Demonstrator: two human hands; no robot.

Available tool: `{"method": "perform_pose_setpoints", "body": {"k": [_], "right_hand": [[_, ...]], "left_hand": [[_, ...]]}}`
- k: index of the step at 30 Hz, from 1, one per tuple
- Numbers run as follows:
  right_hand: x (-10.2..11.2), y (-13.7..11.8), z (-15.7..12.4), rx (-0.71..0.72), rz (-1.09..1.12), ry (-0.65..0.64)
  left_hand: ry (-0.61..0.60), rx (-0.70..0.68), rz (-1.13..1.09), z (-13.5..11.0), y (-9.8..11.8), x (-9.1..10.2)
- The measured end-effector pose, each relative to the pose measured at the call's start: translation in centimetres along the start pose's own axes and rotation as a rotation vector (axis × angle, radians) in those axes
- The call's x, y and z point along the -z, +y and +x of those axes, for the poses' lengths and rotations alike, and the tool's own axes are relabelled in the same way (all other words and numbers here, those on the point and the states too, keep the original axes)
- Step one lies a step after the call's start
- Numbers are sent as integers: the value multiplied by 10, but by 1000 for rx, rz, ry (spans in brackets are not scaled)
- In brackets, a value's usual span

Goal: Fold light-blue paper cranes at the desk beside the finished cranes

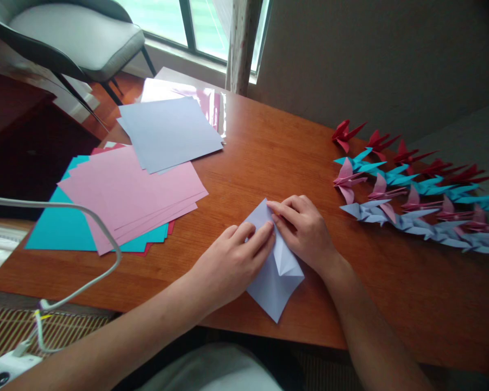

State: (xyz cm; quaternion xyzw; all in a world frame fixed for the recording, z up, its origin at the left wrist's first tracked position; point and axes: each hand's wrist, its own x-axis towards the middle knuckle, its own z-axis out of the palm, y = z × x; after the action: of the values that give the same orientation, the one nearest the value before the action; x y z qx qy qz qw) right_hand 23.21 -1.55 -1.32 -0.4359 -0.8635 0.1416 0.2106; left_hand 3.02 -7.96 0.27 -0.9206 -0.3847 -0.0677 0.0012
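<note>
A pale lavender sheet of origami paper (277, 296), partly folded into a pointed kite-like form with a raised flap, lies on the wooden table near its front edge. My left hand (238, 255) rests over its left side, fingers bent and pressed together on the upper part. At the upper right edge, my right hand (305, 231) pinches the paper close to its top corner, thumb and forefinger near the left fingertips. The palms and part of the folds under the fingers are hidden.
Rows of folded paper cranes in red (344, 136), turquoise (356, 160), pink (346, 182) and lavender (369, 212) stand at the right. Pink sheets (134, 195), turquoise sheets (61, 228) and lavender sheets (171, 133) lie at the left. A white cable (116, 260) crosses the table's left corner.
</note>
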Motion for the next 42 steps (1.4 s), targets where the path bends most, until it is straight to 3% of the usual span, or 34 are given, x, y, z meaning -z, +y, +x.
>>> {"method": "perform_pose_setpoints", "body": {"k": [42], "right_hand": [[2, 0, 0, 14, -59, -17]], "left_hand": [[-12, 1, -5, 0, 0, 0]]}}
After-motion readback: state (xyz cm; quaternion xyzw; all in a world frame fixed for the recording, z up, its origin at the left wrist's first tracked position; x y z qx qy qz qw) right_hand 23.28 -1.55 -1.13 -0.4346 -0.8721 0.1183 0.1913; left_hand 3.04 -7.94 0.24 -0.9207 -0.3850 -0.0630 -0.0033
